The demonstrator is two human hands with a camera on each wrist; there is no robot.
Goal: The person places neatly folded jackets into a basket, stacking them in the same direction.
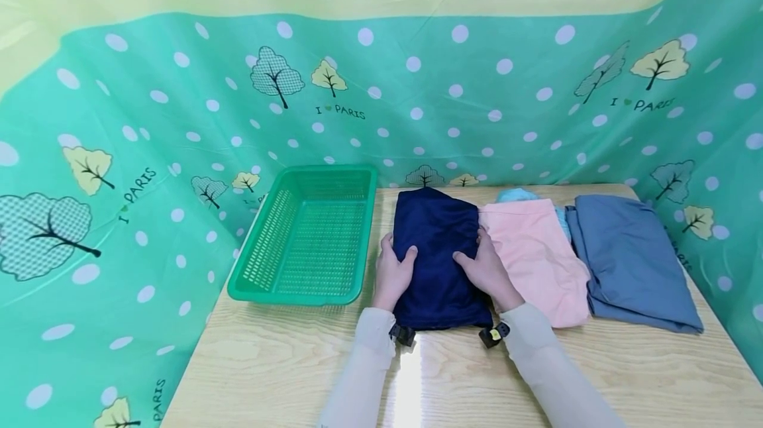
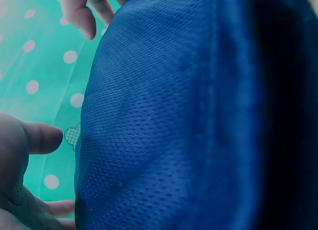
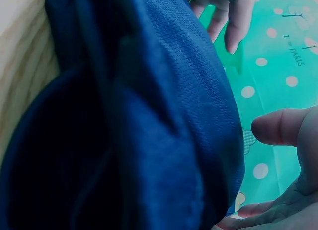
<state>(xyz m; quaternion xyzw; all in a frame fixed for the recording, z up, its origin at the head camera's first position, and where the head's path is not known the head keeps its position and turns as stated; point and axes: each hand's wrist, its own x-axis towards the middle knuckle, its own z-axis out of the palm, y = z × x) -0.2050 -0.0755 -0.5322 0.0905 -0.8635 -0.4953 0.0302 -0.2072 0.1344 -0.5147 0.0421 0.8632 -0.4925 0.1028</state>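
Observation:
A folded navy garment of mesh fabric (image 1: 438,262) lies between both hands, its hem towards the person. At its left side is the left hand (image 1: 393,275), fingers along the edge and partly hidden by the cloth. The right hand (image 1: 485,269) is at the opposite side, with its fingertips right at the fabric's edge. Both thumbs point inward over the garment in the head view. In the left wrist view the left thumb (image 2: 44,138) stands apart from the cloth; the right thumb (image 3: 278,126) does likewise in the right wrist view.
A green plastic basket (image 1: 368,242) stands left of the garment. To the right lie a pink folded garment (image 1: 536,256), a light blue cloth (image 1: 515,195) partly beneath it, and a grey-blue folded garment (image 1: 634,262). A dotted curtain (image 1: 453,103) rises behind the wooden table (image 1: 286,362).

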